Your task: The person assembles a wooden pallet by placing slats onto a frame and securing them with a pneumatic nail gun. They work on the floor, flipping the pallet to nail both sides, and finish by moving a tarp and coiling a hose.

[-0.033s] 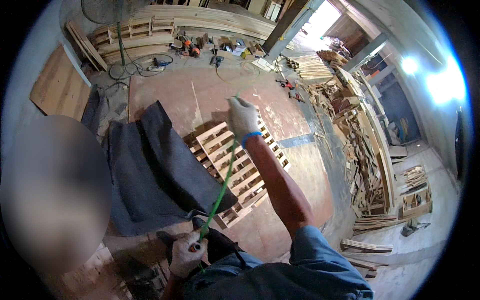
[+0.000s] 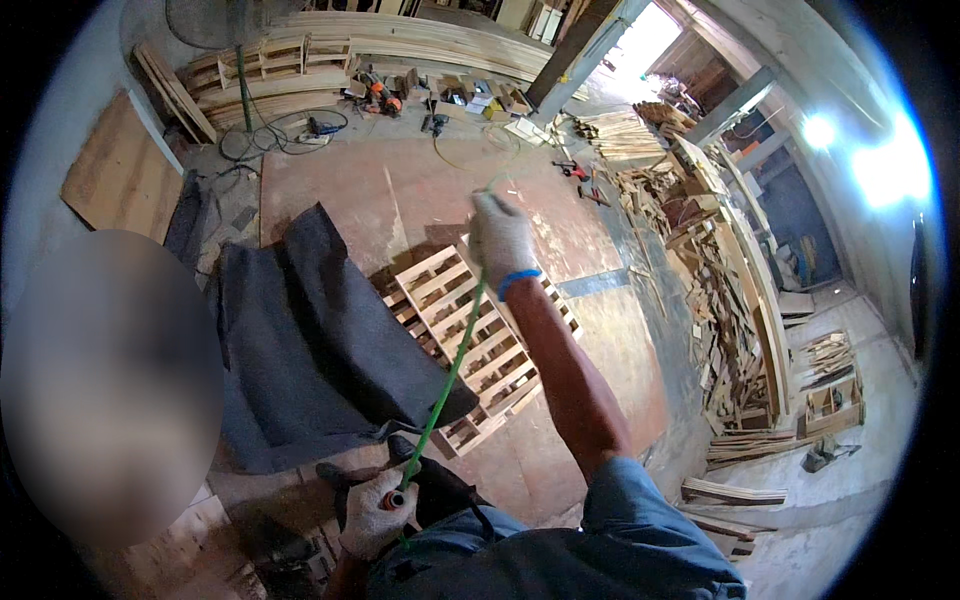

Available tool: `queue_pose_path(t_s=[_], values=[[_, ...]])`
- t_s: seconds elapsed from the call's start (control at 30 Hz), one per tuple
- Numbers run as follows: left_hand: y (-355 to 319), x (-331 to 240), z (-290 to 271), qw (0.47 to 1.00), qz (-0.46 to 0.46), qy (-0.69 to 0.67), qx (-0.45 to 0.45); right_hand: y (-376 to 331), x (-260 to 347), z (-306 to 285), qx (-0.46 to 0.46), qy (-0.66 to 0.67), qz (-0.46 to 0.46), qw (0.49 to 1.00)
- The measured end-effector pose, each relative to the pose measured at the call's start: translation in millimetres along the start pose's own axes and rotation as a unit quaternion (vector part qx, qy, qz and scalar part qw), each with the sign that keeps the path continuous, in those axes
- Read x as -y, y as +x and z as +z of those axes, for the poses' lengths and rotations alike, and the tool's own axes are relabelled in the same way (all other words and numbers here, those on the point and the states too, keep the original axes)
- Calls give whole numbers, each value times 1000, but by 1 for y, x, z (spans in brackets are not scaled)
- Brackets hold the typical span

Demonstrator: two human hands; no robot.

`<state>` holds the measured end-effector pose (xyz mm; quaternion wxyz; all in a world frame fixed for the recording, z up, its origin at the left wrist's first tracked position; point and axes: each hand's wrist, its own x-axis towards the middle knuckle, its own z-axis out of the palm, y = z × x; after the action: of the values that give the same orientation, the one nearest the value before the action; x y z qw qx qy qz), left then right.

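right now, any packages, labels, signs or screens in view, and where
No signs or screens to make out.
Small pale cardboard boxes: far end of the floor, among tools, boxy, whitish and tan.
Any labels are too small to tell.

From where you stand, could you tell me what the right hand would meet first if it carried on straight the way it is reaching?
The right hand, gloved and gripping the green strap, points up and away over bare reddish floor. The way looks free at first; the yellow cord and scattered tools lie beyond, though depth is hard to judge.
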<state>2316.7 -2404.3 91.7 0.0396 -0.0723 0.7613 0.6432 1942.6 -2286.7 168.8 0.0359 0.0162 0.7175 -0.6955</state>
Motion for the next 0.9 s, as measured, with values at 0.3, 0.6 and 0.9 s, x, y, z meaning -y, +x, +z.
queue_pose_path(t_s=[0.3,0.6,0.9], values=[[-69,54,-79,979,-86,-174,-65,-204,193,76,142,39,-135,980],[-178,208,-204,886,-371,264,-86,-49,-14,-28,-101,239,128,957],[-45,247,-178,892,-337,-294,-61,-209,3,79,151,-46,-156,975]])
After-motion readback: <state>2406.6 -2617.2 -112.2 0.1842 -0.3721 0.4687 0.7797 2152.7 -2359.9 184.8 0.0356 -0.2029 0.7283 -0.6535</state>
